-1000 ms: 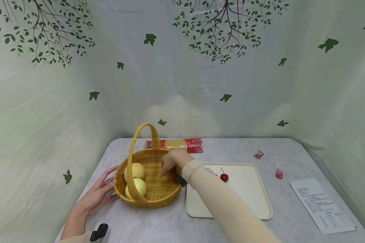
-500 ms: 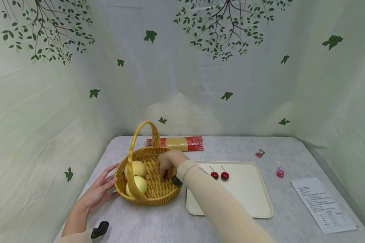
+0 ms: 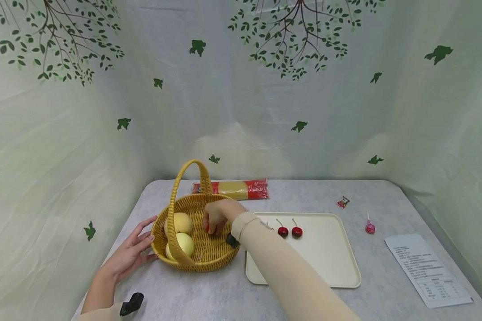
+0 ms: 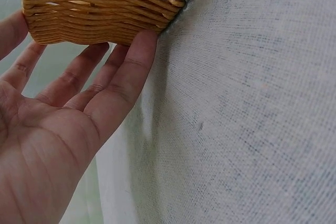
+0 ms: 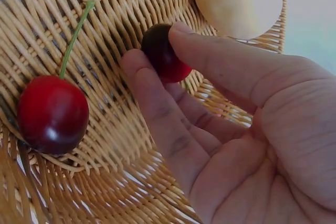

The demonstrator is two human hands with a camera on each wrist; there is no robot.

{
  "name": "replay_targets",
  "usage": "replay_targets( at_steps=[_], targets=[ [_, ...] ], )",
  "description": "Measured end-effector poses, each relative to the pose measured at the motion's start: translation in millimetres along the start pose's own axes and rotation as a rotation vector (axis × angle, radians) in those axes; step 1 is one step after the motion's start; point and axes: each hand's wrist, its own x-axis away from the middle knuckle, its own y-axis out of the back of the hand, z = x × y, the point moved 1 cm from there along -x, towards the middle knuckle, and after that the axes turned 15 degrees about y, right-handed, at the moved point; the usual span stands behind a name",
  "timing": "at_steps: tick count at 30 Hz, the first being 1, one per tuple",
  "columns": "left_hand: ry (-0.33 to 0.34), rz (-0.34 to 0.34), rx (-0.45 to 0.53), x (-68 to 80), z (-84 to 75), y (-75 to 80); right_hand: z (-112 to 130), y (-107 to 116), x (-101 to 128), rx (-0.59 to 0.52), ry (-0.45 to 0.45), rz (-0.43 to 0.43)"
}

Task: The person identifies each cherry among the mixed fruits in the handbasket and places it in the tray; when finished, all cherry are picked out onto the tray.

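Observation:
Inside a yellow wicker basket (image 3: 209, 263) with a tall handle, my right hand (image 3: 221, 215) pinches a dark red cherry (image 5: 165, 53) between thumb and fingertips. Another cherry (image 5: 52, 114) with a green stem lies on the weave beside that hand in the right wrist view. At the basket's left side sit two round pale yellow fruits, an upper one (image 3: 182, 224) and a lower one (image 3: 185, 245). My left hand (image 3: 128, 254) touches the outer left wall of the basket with its fingertips, fingers spread and fairly straight.
Right of the basket, a cream tray (image 3: 305, 263) bears two stemmed cherries (image 3: 297, 232). Behind the basket lies a red and yellow packet (image 3: 237, 190). Farther right are a small wrapped candy (image 3: 343, 202), a pink lollipop (image 3: 370, 228) and a printed white sheet (image 3: 427, 272).
My right hand has moved slightly left and deeper into the basket, from beside its right rim, and a red cherry now shows at its fingertips. The left hand stays at the basket.

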Motion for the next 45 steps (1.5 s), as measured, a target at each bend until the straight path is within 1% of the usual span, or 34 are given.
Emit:
replay_targets(
  at_steps=[4,10,16,28,35,39,42,45],
  targets=[
    [0.0,-0.001,-0.003,0.6,-0.2,-0.9,0,0,1,0.015,0.038,-0.019],
    [0.022,-0.023,-0.003,1.8,1.4,-1.8,3,2,1,0.112,0.102,-0.029],
    [0.036,-0.03,0.008,1.6,4.2,-1.1,4,7,10,0.214,0.144,-0.049],
    [0.046,-0.03,0.027,0.4,8.2,-1.1,-16,22,35,0.369,0.226,-0.077],
    [0.021,-0.012,0.031,-1.2,7.9,-1.3,-24,34,60,0.359,0.281,-0.1],
    [-0.001,0.015,0.038,-1.3,7.0,-0.9,-26,40,78,0.327,0.319,-0.123],
    [-0.018,0.037,0.042,-0.9,5.7,-1.1,-27,43,93,0.297,0.316,-0.146],
    [-0.025,0.044,0.043,-0.9,3.2,-2.0,-33,47,109,0.291,0.305,-0.176]
  ],
)
